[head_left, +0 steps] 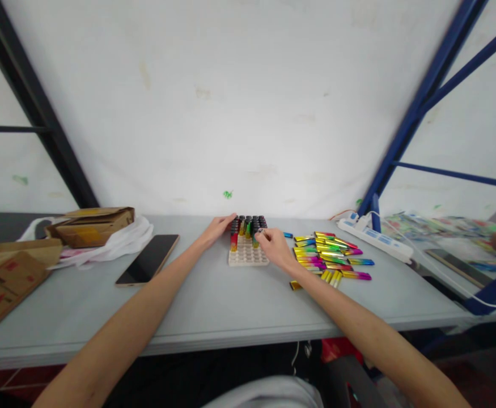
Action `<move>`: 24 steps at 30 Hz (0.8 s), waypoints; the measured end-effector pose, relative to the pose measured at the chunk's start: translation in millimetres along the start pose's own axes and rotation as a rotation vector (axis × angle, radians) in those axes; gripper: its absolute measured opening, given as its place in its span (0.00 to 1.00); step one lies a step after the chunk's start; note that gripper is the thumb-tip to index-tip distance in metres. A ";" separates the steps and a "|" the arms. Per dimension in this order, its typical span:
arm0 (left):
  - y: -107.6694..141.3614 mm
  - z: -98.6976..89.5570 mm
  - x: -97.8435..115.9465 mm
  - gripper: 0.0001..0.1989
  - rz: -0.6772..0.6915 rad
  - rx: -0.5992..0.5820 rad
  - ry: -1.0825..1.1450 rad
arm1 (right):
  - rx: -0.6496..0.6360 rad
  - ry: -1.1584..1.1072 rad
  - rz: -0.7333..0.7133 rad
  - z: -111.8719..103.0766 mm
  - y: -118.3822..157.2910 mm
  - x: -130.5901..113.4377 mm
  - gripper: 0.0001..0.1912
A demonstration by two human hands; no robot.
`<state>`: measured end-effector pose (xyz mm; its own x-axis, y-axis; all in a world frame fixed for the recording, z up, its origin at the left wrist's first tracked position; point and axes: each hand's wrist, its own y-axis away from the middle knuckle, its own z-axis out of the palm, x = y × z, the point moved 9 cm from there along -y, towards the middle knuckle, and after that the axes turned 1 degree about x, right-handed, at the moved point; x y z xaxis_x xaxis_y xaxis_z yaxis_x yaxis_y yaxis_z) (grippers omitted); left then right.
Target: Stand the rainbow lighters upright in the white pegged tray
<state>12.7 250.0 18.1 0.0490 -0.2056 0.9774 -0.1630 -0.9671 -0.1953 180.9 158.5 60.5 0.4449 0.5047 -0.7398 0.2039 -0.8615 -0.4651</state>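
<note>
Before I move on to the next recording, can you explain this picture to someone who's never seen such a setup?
There's no machine: a person works bare-handed, filmed by one head-worn camera looking forward and down. On the grey table, dark-topped metallic tubes stand in a pale tray. The left hand is at their far left; the right hand seems to have its grip on one tube at the right. Loose shiny tubes lie right of the tray. A smartphone and cardboard box lie left; a power strip sits farther right.

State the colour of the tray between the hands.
Off-white tray, best seen in the head view.
</note>
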 end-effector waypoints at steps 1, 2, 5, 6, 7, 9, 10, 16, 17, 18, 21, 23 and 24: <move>-0.2 0.0 -0.5 0.28 0.000 -0.004 -0.003 | -0.002 0.011 -0.003 0.4 0.3 -0.3 0.18; -0.3 0.0 -1.1 0.28 -0.003 -0.008 -0.006 | -0.001 0.023 -0.010 0.1 0.7 -1.3 0.19; -0.5 0.0 -2.2 0.29 -0.012 -0.012 -0.014 | -0.030 0.013 -0.077 -1.6 2.1 -11.4 0.19; -0.4 0.2 -1.8 0.29 -0.009 -0.013 -0.014 | -0.066 -0.014 -0.104 -1.4 2.5 -16.5 0.18; -0.1 0.5 -1.0 0.30 -0.005 -0.013 -0.012 | -0.115 -0.048 -0.126 -0.8 2.5 -21.7 0.18; 0.6 1.8 1.0 0.30 0.002 -0.016 -0.006 | -0.202 -0.095 -0.169 -1.7 0.7 -33.3 0.17; 1.0 2.5 1.9 0.30 0.003 -0.017 -0.003 | -0.216 -0.089 -0.204 -4.7 -1.9 -40.0 0.18; 1.1 1.6 2.4 0.32 -0.007 0.013 0.007 | -0.174 0.128 -0.410 -18.6 -32.9 -67.8 0.20; 0.6 1.3 1.6 0.32 -0.006 0.012 0.011 | -0.199 0.147 -0.414 -16.1 -38.9 -67.3 0.19; -0.1 0.9 0.7 0.32 -0.003 0.009 0.013 | -0.226 0.169 -0.418 -12.9 -44.5 -65.8 0.17; -2.0 -1.2 -2.0 0.31 0.007 0.010 0.000 | -0.313 0.280 -0.449 -0.5 -56.9 -58.5 0.12; -2.8 -2.4 -3.9 0.31 0.001 0.015 -0.008 | -0.379 0.374 -0.468 9.8 -60.9 -50.8 0.10; -3.0 -2.6 -4.4 0.31 -0.002 0.015 -0.012 | -0.402 0.418 -0.470 14.3 -62.3 -46.6 0.09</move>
<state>10.4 254.2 14.6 0.0615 -0.2053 0.9768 -0.1481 -0.9697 -0.1945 135.0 189.4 117.0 0.5103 0.8306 -0.2229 0.7221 -0.5546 -0.4135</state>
